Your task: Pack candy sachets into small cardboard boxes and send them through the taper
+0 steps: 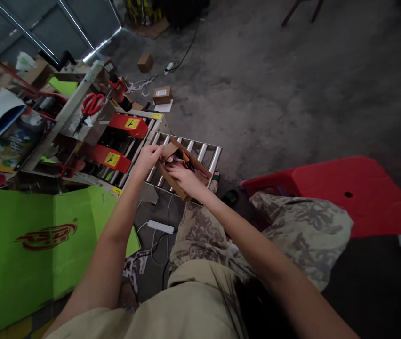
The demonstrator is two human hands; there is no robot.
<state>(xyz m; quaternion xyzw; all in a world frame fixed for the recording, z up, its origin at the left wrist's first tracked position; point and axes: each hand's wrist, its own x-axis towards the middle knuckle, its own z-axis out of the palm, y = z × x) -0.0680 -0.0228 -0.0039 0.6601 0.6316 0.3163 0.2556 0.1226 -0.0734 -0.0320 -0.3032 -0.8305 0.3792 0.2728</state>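
Note:
A small open cardboard box [185, 170] rests on the metal roller conveyor [200, 151] in the middle of the head view. My left hand [148, 157] pinches the box's left flap, fingers closed on the cardboard. My right hand [182, 178] lies over the box's near side, fingers bent onto the rim and reaching inside. Dark, reddish contents show in the box; I cannot make them out.
A taping machine with red guards [128, 125] and red scissors [92, 104] stands left of the rollers. Green flattened cartons [34, 245] lie at lower left. A red plastic stool [345, 188] is at right. Small boxes [162, 94] and cables lie on the concrete floor.

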